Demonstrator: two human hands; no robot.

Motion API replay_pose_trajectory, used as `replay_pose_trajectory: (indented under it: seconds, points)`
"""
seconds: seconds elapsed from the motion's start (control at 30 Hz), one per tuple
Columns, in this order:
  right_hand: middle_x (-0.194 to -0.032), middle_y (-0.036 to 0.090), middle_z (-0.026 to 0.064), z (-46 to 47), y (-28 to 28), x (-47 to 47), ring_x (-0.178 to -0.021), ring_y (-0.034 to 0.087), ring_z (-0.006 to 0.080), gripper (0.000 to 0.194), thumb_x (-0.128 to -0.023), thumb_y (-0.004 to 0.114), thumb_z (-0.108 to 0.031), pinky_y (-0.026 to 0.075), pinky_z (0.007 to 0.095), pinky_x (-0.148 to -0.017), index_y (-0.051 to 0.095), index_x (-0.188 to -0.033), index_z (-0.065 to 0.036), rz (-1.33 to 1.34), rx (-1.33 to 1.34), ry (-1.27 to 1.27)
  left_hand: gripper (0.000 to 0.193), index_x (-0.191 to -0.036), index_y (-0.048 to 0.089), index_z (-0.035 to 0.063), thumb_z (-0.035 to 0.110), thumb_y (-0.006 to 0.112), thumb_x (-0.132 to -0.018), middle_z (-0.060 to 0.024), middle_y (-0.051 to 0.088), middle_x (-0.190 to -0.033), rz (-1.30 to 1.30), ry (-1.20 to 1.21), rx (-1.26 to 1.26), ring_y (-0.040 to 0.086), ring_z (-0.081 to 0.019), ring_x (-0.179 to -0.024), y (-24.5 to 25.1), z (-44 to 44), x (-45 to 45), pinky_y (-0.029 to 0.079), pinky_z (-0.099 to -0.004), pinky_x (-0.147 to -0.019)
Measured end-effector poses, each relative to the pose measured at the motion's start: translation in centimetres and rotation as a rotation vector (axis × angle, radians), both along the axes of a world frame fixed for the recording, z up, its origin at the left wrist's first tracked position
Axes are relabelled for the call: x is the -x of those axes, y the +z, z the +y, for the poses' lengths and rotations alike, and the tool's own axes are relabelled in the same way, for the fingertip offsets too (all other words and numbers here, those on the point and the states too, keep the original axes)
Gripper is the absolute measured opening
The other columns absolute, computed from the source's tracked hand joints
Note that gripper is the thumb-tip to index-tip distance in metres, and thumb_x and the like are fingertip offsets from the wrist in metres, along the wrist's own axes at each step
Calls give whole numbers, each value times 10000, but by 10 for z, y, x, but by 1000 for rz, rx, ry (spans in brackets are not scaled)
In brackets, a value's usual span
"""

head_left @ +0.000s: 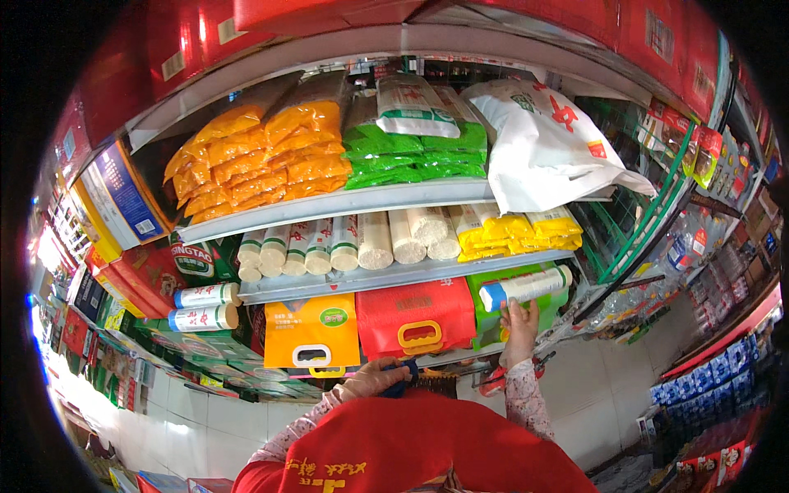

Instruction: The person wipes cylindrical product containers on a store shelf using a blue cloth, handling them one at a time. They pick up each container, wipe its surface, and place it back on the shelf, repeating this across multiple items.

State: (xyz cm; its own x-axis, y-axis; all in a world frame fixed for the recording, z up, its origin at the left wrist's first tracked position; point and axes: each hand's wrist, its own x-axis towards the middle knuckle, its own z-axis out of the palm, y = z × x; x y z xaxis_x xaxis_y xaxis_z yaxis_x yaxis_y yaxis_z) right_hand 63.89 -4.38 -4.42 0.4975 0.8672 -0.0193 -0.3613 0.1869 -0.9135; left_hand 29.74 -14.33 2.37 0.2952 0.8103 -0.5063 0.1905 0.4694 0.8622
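My right hand [521, 326] has its fingertips on the near side of a white paper-wrapped noodle roll [527, 287] with a blue band at one end. That roll lies slantwise over a green bag [493, 320] at the right of the bottom shelf. Lower and nearer my body, my left hand [373, 377] is closed around a dark blue item [399, 378], perhaps a cloth, partly hidden by the fingers. Just beyond it are a red bag [407, 308] and an orange bag [314, 323], both with plastic handles. Similar rolls [317, 249] and yellow noodle packs [518, 231] line the middle shelf.
Orange packs [277, 154], green packs [419, 148] and a large white sack [548, 135] fill the upper shelf. Two more noodle rolls [203, 317] rest on green cartons [209, 345] at left. Green wire mesh [647, 215] borders the right; red boxes [616, 24] overhang above.
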Motion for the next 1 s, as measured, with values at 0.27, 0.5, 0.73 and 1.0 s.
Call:
replay_pose_trajectory:
  seconds: [0.27,0.5,0.73,1.0]
  points:
    - [-912,655,3,28,14,-7,-848,605,109,1029,-981,825,-263,481,268,-727,156,-1697,52,-156,105,0,423,-1328,708,135,382,793,-996,-14,764,-1167,-11,-164,-274,663,-113,-1115,-46,1,20,520,-271,-997]
    - [-1124,700,56,35,11,-14,-986,628,167,960,-980,823,-291,508,330,-918,251,-1666,64,-199,54,2,390,-1356,691,104,271,785,-1017,-10,765,-1200,34,-58,-12,692,-142,-1143,-23,5,12,541,-310,-1032]
    - [-1076,681,42,33,-12,-8,-937,631,139,1016,-980,832,-275,528,308,-827,184,-1703,23,-135,47,-78,373,-1317,688,90,316,757,-1028,-13,788,-1075,54,112,90,708,-102,-988,-41,2,15,561,-267,-882]
    - [-1040,690,52,30,-18,-8,-888,615,124,1026,-964,854,-227,521,274,-771,187,-1694,47,-2,10,-105,376,-1232,730,72,346,787,-982,-12,769,-1034,85,47,39,689,-123,-949,-34,9,9,554,-290,-848]
